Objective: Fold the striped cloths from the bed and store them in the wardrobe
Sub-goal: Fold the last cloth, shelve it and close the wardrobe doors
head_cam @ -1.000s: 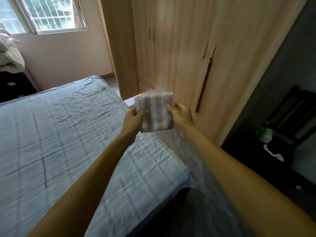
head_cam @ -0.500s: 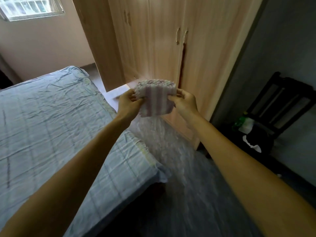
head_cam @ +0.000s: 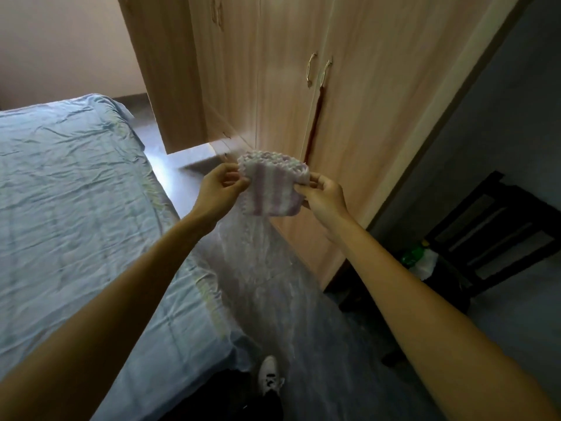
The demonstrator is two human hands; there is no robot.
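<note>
We're facing the wardrobe (head_cam: 349, 101), its doors (head_cam: 285, 86) shut but for a dark slit under the handles (head_cam: 318, 69), blocking entry. The bed (head_cam: 76, 208) is crowding our left, a black chair (head_cam: 485, 232) our right; bare floor (head_cam: 303, 314) is lying open between.

Both arms stretched forward. Left hand (head_cam: 219, 186) pinches left edge of folded striped cloth (head_cam: 272, 186); right hand (head_cam: 325, 196) pinches right edge. Cloth pink-and-white, held in air, several layers showing along top edge. Wardrobe (head_cam: 349, 95) just behind cloth, light wood, doors shut; two metal handles (head_cam: 318, 69) side by side on doors above cloth. Bed (head_cam: 69, 202) at left under wrinkled pale blue sheet. Dark chair (head_cam: 488, 223) at right, beside wardrobe. White shoe (head_cam: 269, 376) on floor near bed corner.
</note>
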